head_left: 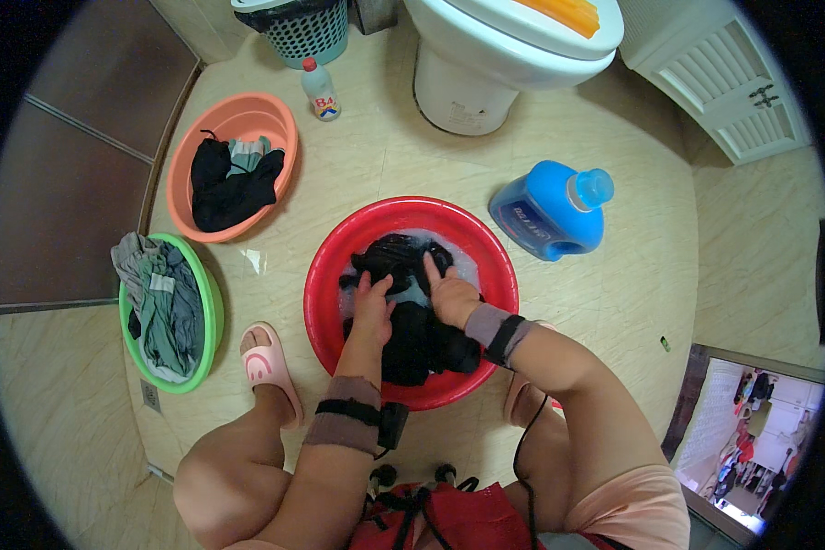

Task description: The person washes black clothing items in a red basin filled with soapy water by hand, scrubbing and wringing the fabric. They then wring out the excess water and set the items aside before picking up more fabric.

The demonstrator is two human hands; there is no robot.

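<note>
A red basin (322, 341) stands on the floor between my feet, with soapy water and wet black clothing (416, 339) in it. Over the middle of the clothing is my left hand (372, 308), its visible fingers spread apart and touching the fabric. My right hand (453, 295) lies on the right part of the same black heap, index finger stretched forward. Neither hand shows fabric gripped in it, though some fingertips are hidden against the dark cloth. Pale suds (466, 266) show along the basin's far right inside.
Left of the basin are an orange tub (289, 151) with black and grey-green clothes and a green tub (213, 321) heaped with clothes. A blue detergent jug (548, 211) stands right. Beyond are a red-capped bottle (321, 92), a toilet (463, 87) and a lattice bin (307, 37).
</note>
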